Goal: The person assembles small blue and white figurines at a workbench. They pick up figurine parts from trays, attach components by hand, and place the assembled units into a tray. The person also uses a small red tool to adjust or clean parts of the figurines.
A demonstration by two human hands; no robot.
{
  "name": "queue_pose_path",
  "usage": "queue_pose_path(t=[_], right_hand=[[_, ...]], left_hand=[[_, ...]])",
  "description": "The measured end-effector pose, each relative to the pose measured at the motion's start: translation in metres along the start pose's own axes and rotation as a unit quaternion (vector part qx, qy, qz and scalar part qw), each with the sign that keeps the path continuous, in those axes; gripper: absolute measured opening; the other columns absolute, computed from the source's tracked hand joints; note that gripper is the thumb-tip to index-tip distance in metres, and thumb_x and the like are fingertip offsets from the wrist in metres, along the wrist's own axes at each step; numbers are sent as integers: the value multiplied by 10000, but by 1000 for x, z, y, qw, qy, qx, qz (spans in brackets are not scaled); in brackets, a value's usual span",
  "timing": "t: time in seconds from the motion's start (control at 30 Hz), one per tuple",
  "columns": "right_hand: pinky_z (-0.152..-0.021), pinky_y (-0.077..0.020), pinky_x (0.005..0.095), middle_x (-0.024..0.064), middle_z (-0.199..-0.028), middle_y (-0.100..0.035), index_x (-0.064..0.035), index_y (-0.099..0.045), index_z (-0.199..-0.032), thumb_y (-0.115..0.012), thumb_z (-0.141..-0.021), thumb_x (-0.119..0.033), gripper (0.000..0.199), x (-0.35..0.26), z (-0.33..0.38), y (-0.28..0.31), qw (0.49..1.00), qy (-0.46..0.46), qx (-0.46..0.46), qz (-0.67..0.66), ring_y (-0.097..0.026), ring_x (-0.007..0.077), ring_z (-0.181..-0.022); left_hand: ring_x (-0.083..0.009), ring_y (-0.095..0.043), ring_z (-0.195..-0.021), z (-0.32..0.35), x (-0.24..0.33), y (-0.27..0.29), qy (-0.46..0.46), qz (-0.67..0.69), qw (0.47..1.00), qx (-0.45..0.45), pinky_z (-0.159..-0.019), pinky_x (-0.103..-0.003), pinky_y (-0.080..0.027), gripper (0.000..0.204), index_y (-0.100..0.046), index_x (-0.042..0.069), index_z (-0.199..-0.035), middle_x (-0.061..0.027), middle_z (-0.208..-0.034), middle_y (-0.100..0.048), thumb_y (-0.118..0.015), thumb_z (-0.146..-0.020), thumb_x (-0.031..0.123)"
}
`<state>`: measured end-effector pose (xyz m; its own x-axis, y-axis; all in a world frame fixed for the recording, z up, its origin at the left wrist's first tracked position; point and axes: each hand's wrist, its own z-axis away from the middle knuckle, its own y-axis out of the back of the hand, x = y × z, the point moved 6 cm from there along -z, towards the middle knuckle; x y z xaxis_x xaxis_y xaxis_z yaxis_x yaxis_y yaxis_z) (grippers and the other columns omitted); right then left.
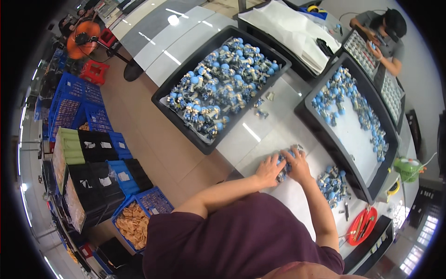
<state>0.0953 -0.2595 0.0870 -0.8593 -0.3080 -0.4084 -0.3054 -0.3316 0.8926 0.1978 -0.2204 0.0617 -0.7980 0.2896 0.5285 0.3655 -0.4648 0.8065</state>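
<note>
On the pale tabletop in front of me, my left hand (268,171) and my right hand (298,166) come together around a small cluster of blue-and-white toy figurines (281,175). Both hands have curved fingers pressed against the figurines, which they partly hide. A loose pile of the same figurines (332,187) lies on the table right of my right forearm. Beyond my hands, a large black tray (214,148) is heaped with blue-headed figurines. To the right, another black tray (320,135) has figurines along its sides and a bare white liner in the middle.
A few loose figurines (261,113) lie between the trays. At the right are a red basket (364,225) of tools and a green fan (409,169). A co-worker (392,44) handles a piece beside racks of small parts (360,55). Blue crates (69,100) stand left.
</note>
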Motion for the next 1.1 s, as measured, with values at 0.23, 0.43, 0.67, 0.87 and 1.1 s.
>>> queue_pose_path(t=[0.23, 0.43, 0.67, 0.87, 1.1], right_hand=[[-815, -481, 429, 95, -1137, -478, -233, -506, -1159, -692, -466, 35, 766, -16, -8, 20, 998, 0, 47, -42, -429, 399, -1042], [-778, -483, 420, 99, -1077, -502, -190, -539, -1127, -648, -497, 70, 690, -57, -41, 70, 990, 66, 111, -51, -460, 356, -991], [-773, -489, 403, 83, -1084, -499, -193, -527, -1150, -636, -514, 81, 701, -129, -133, 154, 962, 194, 190, -17, -462, 344, -992], [-774, -483, 408, 68, -1094, -501, -205, -533, -1144, -644, -523, 51, 681, -134, -242, 133, 966, 196, 157, -66, -456, 342, -976], [-905, -418, 406, 99, -1175, -469, -207, -520, -1167, -667, -493, -18, 716, -118, -300, 86, 978, 143, 93, -119, -439, 363, -1035]], left_hand=[[-343, -413, -1057, 5, -12, 25, -62, 11, 995, 81, -806, -435, -428, 790, -415, 143, -1241, -187, -1269, -296, -778, -541, 204], [-360, -420, -1073, 9, -20, 86, -89, 0, 981, 174, -835, -442, -406, 814, -427, 131, -1256, -205, -1275, -315, -783, -525, 173], [-348, -415, -1063, -2, -54, 228, -81, -47, 952, 292, -837, -434, -395, 793, -381, 125, -1301, -183, -1258, -321, -729, -589, 114], [-364, -422, -1090, -51, -136, 273, -44, -30, 963, 262, -894, -421, -402, 852, -404, 129, -1265, -174, -1250, -346, -800, -510, 103], [-337, -436, -1120, -85, -200, 260, 31, 2, 984, 175, -911, -397, -409, 747, -408, 121, -1238, -134, -1211, -409, -769, -584, 118]])
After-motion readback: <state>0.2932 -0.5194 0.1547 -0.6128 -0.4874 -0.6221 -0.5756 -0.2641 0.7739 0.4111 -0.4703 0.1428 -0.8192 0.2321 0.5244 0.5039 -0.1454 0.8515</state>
